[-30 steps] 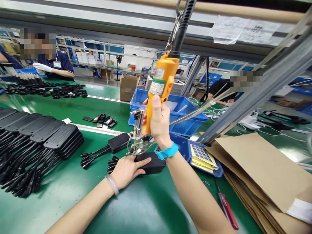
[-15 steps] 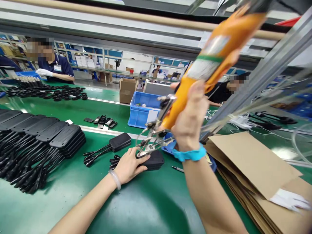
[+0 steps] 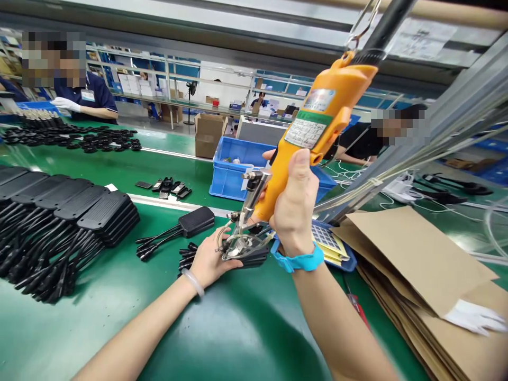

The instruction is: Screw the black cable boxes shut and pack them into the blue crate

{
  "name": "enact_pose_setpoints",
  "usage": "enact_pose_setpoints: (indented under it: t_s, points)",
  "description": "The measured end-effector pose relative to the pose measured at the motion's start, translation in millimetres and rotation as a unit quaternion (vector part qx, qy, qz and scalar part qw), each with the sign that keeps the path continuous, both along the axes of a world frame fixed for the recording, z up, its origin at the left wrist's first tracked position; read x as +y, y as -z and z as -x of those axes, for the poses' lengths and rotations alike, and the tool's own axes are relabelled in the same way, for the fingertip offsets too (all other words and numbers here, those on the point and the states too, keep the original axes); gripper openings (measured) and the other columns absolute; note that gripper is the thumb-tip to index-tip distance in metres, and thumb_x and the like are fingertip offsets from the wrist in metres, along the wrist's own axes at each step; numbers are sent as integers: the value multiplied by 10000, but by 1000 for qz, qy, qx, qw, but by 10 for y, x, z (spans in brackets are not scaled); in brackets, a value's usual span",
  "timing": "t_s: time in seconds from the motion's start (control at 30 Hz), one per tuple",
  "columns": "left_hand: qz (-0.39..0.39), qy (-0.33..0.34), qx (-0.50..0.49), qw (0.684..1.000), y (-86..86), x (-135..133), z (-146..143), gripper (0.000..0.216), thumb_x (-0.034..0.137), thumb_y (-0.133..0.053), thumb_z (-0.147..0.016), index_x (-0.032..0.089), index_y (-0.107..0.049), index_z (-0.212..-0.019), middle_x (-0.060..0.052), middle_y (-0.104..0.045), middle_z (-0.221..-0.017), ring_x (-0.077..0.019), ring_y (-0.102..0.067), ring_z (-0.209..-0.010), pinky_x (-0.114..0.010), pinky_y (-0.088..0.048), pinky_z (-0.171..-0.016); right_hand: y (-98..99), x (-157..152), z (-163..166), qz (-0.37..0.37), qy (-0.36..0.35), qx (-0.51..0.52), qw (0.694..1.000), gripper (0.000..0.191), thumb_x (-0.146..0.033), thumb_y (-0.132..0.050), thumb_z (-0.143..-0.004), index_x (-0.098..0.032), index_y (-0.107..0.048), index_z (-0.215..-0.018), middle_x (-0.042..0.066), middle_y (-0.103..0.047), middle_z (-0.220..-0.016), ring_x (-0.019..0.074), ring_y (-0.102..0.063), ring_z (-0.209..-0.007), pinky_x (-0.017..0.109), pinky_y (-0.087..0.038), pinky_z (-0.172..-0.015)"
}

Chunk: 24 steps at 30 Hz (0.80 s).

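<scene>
While thumb-up, right hand (image 3: 296,206) around orange tool (image 3: 307,129)

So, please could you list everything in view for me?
power tool: one, orange, centre
cases by tool tip: count unclear, black, centre
cabled case: at least one, black, centre-left
stacked cases: many, black, left
small parts: several, black, midway left
bin: at least one, blue, behind tool
cardboard sheets: several, brown, right
glove: one, white, on sheets
workbench: one, green, foreground
people: at least two, dark-clothed, background
left hand: one, bare, on central cases
right hand: one, bare, gripping tool

Right fingers (image 3: 269,154) curled, thumb (image 3: 299,166) upward
</scene>
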<state>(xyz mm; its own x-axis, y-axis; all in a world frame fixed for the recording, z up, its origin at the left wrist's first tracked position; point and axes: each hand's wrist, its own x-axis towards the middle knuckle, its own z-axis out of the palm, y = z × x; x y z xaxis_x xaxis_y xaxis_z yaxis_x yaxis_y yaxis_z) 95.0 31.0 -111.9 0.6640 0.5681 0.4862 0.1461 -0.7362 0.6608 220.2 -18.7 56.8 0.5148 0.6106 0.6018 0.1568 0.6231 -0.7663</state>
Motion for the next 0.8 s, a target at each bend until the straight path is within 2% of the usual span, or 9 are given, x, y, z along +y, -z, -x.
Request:
enact_pose_setpoints:
  t_s: [0.1,0.23,0.4,0.5,0.6,0.7,0.8]
  points:
    - [3,-5,6,1000,28,-5,8,740,338,-852,-745,202,-444,-1348,-137,-548,-1376,-298,-581,-1221,-464,-493,-1033,14,5,22,9,1,5,1000,397,-643,-517,-896,-263,-629,-875,-25,-531,-563,120,-503,-452,266,-450,-427]
    - [3,-28,11,1000,51,-18,-1,646,378,-856,-728,200,-530,-1257,-122,-583,-1325,-319,-583,-1201,-501,-485,-1035,24,-2,63,21,9,6,1000,384,-653,-544,-875,-274,-609,-855,-20,-538,-563,141,-527,-468,285,-453,-433]
    - [21,-10,-10,1000,54,-34,-17,602,334,-847,-743,215,-559,-1258,-95,-608,-1301,-300,-577,-1202,-480,-464,-1060,60,-39,129,47,21,1,999,406,-686,-539,-850,-284,-594,-852,-11,-522,-563,175,-578,-512,297,-452,-424]
    - [25,-24,-10,999,72,-55,-28,563,316,-852,-733,227,-581,-1218,-70,-647,-1220,-283,-613,-1127,-443,-498,-998,117,-74,157,35,0,10,999,371,-652,-570,-849,-282,-606,-847,-12,-513,-551,185,-585,-517,297,-443,-421]
    - [29,-45,23,998,49,-73,-21,530,350,-853,-723,238,-576,-1160,-57,-657,-1150,-275,-634,-1036,-414,-531,-896,164,-124,121,3,-22,27,999,348,-623,-575,-863,-279,-633,-861,-14,-525,-563,156,-523,-455,287,-417,-405]
    - [20,-65,33,997,-41,-16,46,572,312,-857,-712,234,-513,-1163,-66,-634,-1168,-270,-617,-1053,-401,-527,-883,85,-181,-34,-22,-5,64,998,406,-652,-558,-849,-262,-659,-905,-13,-525,-581,135,-465,-421,279,-381,-387]
    - [-19,-143,31,989,-158,178,205,547,289,-820,-752,217,-467,-1164,-81,-631,-1153,-279,-612,-1045,-413,-514,-885,-147,-229,-282,-53,69,89,992,497,-683,-561,-798,-220,-690,-922,1,-505,-612,138,-457,-461,286,-340,-405]
